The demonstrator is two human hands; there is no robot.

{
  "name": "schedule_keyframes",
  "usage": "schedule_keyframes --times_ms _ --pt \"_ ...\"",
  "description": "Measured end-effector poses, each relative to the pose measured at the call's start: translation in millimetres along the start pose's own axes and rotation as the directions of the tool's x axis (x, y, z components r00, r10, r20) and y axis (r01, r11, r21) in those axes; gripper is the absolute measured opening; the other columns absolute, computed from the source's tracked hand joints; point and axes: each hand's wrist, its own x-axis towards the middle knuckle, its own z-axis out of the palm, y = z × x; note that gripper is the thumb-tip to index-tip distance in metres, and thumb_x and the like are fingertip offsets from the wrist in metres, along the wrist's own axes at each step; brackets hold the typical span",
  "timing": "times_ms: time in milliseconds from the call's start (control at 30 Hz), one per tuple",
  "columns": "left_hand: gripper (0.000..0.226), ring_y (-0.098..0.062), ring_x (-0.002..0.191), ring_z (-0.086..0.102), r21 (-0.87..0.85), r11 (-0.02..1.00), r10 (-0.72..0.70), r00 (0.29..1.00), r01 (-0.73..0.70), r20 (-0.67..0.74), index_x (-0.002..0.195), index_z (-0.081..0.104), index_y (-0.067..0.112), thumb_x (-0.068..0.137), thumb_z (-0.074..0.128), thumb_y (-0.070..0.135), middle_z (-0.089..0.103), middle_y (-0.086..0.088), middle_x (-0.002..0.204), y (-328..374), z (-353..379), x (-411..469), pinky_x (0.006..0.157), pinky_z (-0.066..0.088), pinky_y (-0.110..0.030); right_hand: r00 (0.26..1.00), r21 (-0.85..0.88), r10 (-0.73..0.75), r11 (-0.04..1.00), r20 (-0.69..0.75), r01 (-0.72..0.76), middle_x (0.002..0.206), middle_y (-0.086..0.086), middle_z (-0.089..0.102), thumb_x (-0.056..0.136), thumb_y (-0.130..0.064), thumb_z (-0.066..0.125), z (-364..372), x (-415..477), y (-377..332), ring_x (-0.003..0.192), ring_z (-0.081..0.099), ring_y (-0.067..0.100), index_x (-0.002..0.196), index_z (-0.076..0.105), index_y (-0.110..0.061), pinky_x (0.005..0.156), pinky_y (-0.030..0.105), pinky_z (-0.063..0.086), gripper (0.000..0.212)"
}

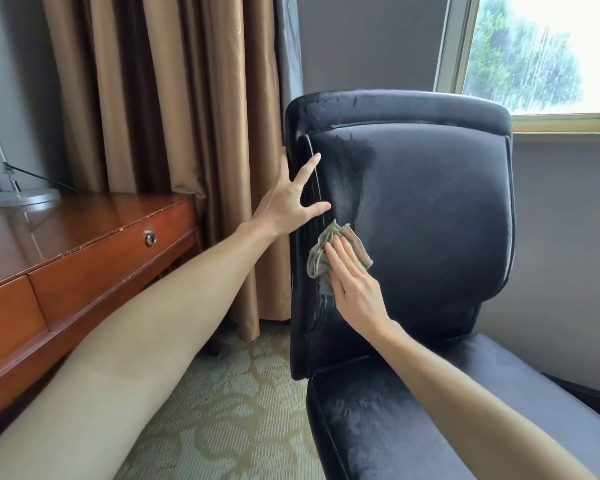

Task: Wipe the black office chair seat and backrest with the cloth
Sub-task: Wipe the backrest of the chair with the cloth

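The black office chair faces me, its backrest (430, 209) upright and its seat (413, 420) at the lower right. Damp streaks and patches show on the backrest's left side, its top edge and the seat. My right hand (355, 289) lies flat on a crumpled grey-green cloth (329, 249) and presses it against the backrest's lower left part. My left hand (290, 199) grips the backrest's left edge, thumb and forefinger spread on the front, the other fingers hidden behind the edge.
A wooden desk (84, 258) with a ring-pull drawer stands at the left, a lamp base (18, 199) on it. Brown curtains (174, 98) hang behind the chair's left side. A window (541, 53) is at the upper right. Patterned carpet (222, 410) covers the floor.
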Motion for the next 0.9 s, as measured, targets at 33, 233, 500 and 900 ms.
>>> schedule_keyframes --times_ms 33,233,500,900 --pt "0.084 -0.027 0.149 0.014 0.004 1.0 0.0 1.0 0.0 -0.007 0.153 0.013 0.046 0.088 0.066 0.046 -0.016 -0.011 0.162 2 2 -2 0.111 0.03 -0.039 1.0 0.002 -0.011 1.0 -0.01 0.011 0.149 0.011 0.04 0.099 -0.012 0.04 -2 1 1 0.142 0.031 0.02 0.141 0.045 -0.005 0.112 0.032 0.036 0.042" --pt "0.079 -0.026 0.15 0.007 0.0 1.0 -0.002 1.0 0.002 -0.025 0.153 0.016 0.045 0.09 0.064 0.044 -0.015 -0.011 0.162 1 5 -3 0.114 0.026 -0.04 0.996 0.051 0.037 0.998 -0.087 -0.033 0.145 0.015 0.045 0.099 -0.014 0.036 -19 54 9 0.138 0.037 0.027 0.136 0.05 0.0 0.112 0.036 0.035 0.042" --pt "0.078 -0.028 0.15 0.002 0.002 1.0 -0.003 0.999 0.003 -0.039 0.154 0.015 0.043 0.092 0.063 0.042 -0.013 -0.012 0.162 -4 10 0 0.116 0.022 -0.043 0.991 0.052 0.073 0.996 -0.111 -0.067 0.143 0.009 0.048 0.095 -0.014 0.057 -12 58 17 0.137 0.04 0.019 0.134 0.055 -0.011 0.114 0.02 0.028 0.04" --pt "0.081 -0.027 0.15 -0.008 0.118 0.993 0.006 1.0 -0.004 -0.019 0.155 0.007 0.04 0.093 0.058 0.048 -0.026 -0.01 0.159 -3 18 -11 0.114 0.022 -0.04 0.997 0.03 0.008 1.0 -0.076 -0.006 0.145 0.009 0.046 0.098 -0.011 0.05 7 -26 14 0.138 0.038 0.019 0.135 0.053 -0.011 0.113 0.02 0.029 0.038"
